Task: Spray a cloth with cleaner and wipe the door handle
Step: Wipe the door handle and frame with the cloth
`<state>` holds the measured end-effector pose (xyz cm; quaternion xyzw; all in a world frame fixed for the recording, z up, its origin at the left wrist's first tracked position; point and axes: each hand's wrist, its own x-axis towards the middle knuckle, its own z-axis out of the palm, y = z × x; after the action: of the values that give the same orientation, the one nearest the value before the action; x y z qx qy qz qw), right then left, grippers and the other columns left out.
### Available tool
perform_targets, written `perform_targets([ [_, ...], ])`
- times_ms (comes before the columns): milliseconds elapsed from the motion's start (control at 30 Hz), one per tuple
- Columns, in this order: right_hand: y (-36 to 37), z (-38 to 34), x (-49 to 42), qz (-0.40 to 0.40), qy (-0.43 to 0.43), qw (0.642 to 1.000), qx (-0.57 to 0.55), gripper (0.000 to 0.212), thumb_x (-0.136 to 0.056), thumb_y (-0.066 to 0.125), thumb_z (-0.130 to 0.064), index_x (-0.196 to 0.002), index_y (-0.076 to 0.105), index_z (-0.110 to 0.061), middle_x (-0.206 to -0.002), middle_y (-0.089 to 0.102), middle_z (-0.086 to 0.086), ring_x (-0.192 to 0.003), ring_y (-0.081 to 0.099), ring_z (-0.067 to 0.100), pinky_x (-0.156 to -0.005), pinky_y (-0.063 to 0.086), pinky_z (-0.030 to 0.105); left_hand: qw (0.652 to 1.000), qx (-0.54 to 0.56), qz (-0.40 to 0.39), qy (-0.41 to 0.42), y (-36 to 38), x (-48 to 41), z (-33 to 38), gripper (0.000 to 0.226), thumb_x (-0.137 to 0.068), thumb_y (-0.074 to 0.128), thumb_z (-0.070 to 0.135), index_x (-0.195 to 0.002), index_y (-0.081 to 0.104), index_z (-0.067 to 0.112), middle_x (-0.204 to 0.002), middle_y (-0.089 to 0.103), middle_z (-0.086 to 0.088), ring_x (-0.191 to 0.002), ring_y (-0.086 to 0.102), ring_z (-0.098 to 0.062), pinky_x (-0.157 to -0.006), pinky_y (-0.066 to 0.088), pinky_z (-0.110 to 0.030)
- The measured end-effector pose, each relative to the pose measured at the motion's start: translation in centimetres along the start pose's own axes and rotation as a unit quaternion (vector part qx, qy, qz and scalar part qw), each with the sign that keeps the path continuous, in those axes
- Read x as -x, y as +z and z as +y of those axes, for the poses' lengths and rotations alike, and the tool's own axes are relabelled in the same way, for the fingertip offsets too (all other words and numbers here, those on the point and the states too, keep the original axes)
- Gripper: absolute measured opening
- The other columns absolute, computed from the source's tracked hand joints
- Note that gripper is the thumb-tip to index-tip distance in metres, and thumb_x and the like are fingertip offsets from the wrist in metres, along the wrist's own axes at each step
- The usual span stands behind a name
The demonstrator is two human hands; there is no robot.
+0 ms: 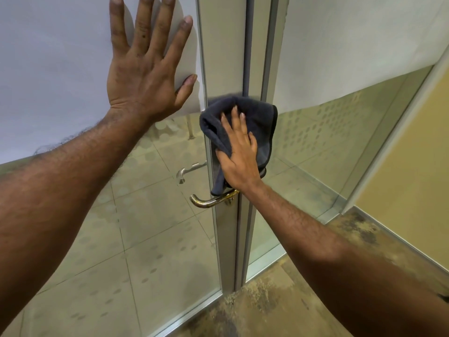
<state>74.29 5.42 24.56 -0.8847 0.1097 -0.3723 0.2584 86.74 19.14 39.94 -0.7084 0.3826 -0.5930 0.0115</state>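
Across the left half of the frame stands a glass door (73,57), frosted white in its upper part and clear with faint dots lower down, edged by a pale metal frame (226,57) that runs top to bottom through the centre. To the right of the frame is a fixed glass panel (340,57), frosted above and clear below. At the bottom right lies mottled brown floor (267,310).

In the upper left of the frame, the left hand (143,69) is pressed flat on the frosted glass, fingers spread wide and holding nothing.

At the centre, the dark grey cloth (255,113) is bunched against the metal frame. The right hand (239,161) lies flat over it, fingers (234,117) stretched upward and lying on top of the cloth rather than curled around it; the cloth shows above the fingertips and on both sides of them, and a fold hangs below the palm at the left.

Just beneath that hanging fold, at lower centre, the brass-coloured door handle (206,203) curves out to the left, its base partly hidden by cloth and wrist. A second, silvery handle (187,170) shows through the glass, above and left of it.
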Motion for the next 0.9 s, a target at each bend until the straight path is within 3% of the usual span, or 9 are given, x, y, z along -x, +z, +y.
perform_targets([
  [167, 1.2, 2.0, 3.8, -0.060, 0.007, 0.997, 0.042, 0.073, -0.092, 0.043, -0.028, -0.157, 0.011, -0.023, -0.167, 0.000, 0.003, -0.154, -0.004, 0.018, -0.122, 0.009, 0.056, 1.000, 0.008, -0.008, -0.006, -0.2, -0.1, 0.1, 0.076, -0.098, 0.024, 0.063, -0.159, 0.001, 0.023, -0.163, 0.011, -0.012, -0.149, 0.012, -0.034, -0.112, 0.014, -0.063],
  [367, 1.6, -0.2, 2.1, -0.003, 0.053, 0.999, 0.000, 0.076, -0.090, 0.042, -0.027, -0.158, 0.008, -0.021, -0.167, -0.006, 0.005, -0.154, -0.009, 0.018, -0.123, 0.001, 0.053, 1.000, 0.006, -0.014, -0.008, -0.3, 0.0, 0.1, 0.074, -0.098, 0.028, 0.061, -0.158, 0.013, 0.021, -0.163, 0.013, -0.014, -0.148, 0.014, -0.035, -0.112, 0.015, -0.063],
  [500, 1.3, -1.4, -0.1, 0.039, 0.019, 0.998, 0.034, 0.077, -0.088, 0.045, -0.027, -0.158, 0.013, -0.023, -0.168, -0.002, 0.005, -0.154, -0.006, 0.020, -0.122, 0.000, 0.050, 1.000, 0.011, -0.020, -0.015, -0.2, 0.0, 0.1, 0.073, -0.099, 0.026, 0.061, -0.159, 0.011, 0.022, -0.163, 0.014, -0.014, -0.149, 0.014, -0.035, -0.112, 0.015, -0.062],
  [667, 1.4, 0.8, 2.3, -0.030, -0.064, 0.988, 0.139, 0.071, -0.091, 0.047, -0.030, -0.157, 0.018, -0.027, -0.167, 0.005, 0.003, -0.154, 0.001, 0.021, -0.122, 0.008, 0.057, 1.000, 0.011, -0.019, -0.013, -0.3, 0.0, 0.1, 0.073, -0.099, 0.027, 0.061, -0.159, 0.012, 0.022, -0.163, 0.013, -0.014, -0.149, 0.014, -0.035, -0.112, 0.015, -0.063],
  [733, 1.1, 1.7, 3.0, -0.025, -0.011, 0.997, 0.077, 0.072, -0.089, 0.045, -0.027, -0.156, 0.019, -0.028, -0.167, 0.006, -0.001, -0.154, 0.001, 0.015, -0.123, 0.005, 0.055, 1.000, 0.007, -0.017, -0.010, -0.3, -0.1, 0.1, 0.074, -0.098, 0.027, 0.061, -0.159, 0.012, 0.022, -0.163, 0.013, -0.014, -0.149, 0.013, -0.035, -0.112, 0.016, -0.064],
  [800, 0.6, 1.6, 3.1, 0.007, 0.059, 0.995, -0.078, 0.071, -0.088, 0.043, -0.020, -0.156, 0.023, -0.025, -0.166, 0.013, -0.005, -0.153, 0.006, 0.009, -0.124, 0.005, 0.052, 1.000, 0.005, -0.019, -0.010, -0.4, -0.1, 0.1, 0.074, -0.098, 0.027, 0.061, -0.159, 0.011, 0.021, -0.163, 0.012, -0.014, -0.149, 0.013, -0.035, -0.112, 0.016, -0.064],
  [900, 0.3, 0.9, 3.0, 0.042, 0.142, 0.931, -0.333, 0.067, -0.088, 0.044, -0.016, -0.154, 0.031, -0.020, -0.161, 0.033, 0.002, -0.150, 0.025, 0.018, -0.122, 0.021, 0.052, 1.000, -0.001, -0.017, -0.008, -0.3, 0.0, 0.1, 0.074, -0.098, 0.026, 0.061, -0.159, 0.012, 0.021, -0.163, 0.011, -0.014, -0.149, 0.012, -0.035, -0.112, 0.016, -0.064],
])
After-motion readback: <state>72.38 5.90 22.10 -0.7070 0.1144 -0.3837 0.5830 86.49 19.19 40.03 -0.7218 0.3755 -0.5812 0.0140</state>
